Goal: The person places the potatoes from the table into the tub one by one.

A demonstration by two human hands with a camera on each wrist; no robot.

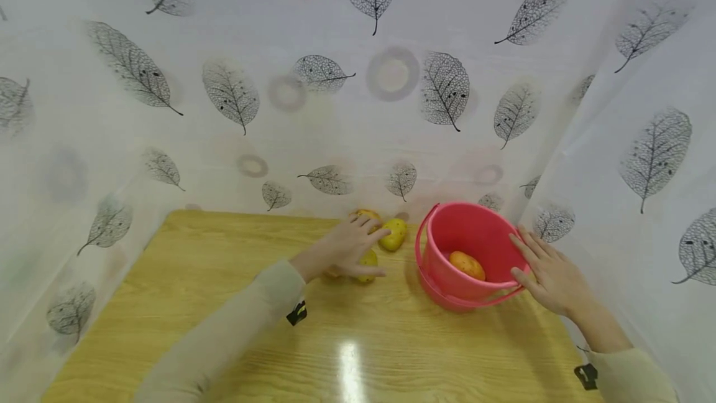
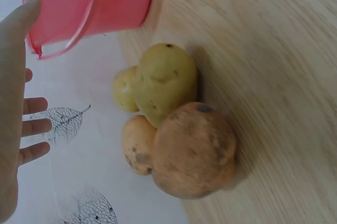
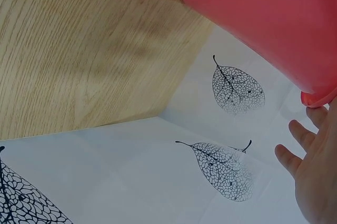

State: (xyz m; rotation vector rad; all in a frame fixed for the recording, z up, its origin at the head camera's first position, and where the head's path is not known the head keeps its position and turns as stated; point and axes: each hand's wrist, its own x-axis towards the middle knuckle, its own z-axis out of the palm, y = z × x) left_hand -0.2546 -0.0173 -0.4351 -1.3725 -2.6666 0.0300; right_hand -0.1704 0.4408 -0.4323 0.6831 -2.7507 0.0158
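Note:
In the head view my left hand (image 1: pixel 351 244) is over several potatoes on the table, fingers spread and holding nothing. The left wrist view shows a large brown potato (image 2: pixel 194 150), a smaller tan potato (image 2: pixel 138 144) and two yellow-green ones, the nearer potato (image 2: pixel 166 82) partly covering the other potato (image 2: pixel 124 89). My right hand (image 1: pixel 554 272) touches the rim of a pink bucket (image 1: pixel 447 275) at its right side, with fingers extended. An orange-tan potato (image 1: pixel 467 265) lies inside the bucket. The bucket's handle hangs down around its outside.
The wooden table (image 1: pixel 224 303) is bordered at the back and right by a white sheet (image 1: pixel 335 129) printed with leaves. The bucket stands near the right back of the table, just right of the potatoes.

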